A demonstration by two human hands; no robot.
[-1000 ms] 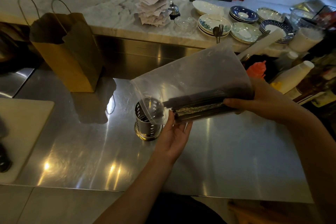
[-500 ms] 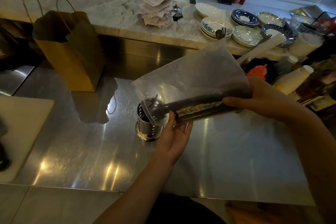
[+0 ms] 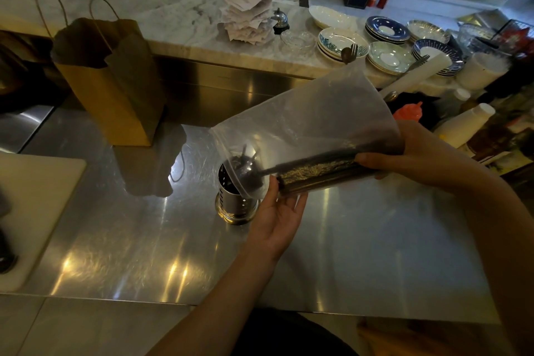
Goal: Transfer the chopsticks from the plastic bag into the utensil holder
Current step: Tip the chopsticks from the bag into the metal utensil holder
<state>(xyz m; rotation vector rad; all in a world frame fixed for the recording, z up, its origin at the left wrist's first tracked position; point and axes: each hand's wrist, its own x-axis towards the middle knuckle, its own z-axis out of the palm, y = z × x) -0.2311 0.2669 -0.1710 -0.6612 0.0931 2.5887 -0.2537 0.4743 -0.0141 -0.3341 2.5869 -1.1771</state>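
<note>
A clear plastic bag [image 3: 312, 121] lies tilted, its open mouth down over a perforated steel utensil holder [image 3: 235, 201] on the steel counter. A dark bundle of chopsticks [image 3: 318, 172] with patterned ends lies along the bag's lower edge. Some chopstick tips poke out at the mouth into the holder. My left hand [image 3: 278, 215] supports the bag from below near its mouth, palm up, fingers against the bundle. My right hand [image 3: 410, 154] grips the bag's closed end and the chopstick ends, raised higher than the mouth.
A brown paper bag [image 3: 112, 78] stands at the back left. A white cutting board [image 3: 31, 205] lies at the left edge. Stacked plates [image 3: 387, 56], a receipt spike [image 3: 248, 17], paper cups [image 3: 462, 124] and bottles crowd the marble ledge and right side.
The bag's mouth has dropped lower over the holder and the chopsticks have slid further towards it, with tips now reaching into the holder. Both hands keep their hold.
</note>
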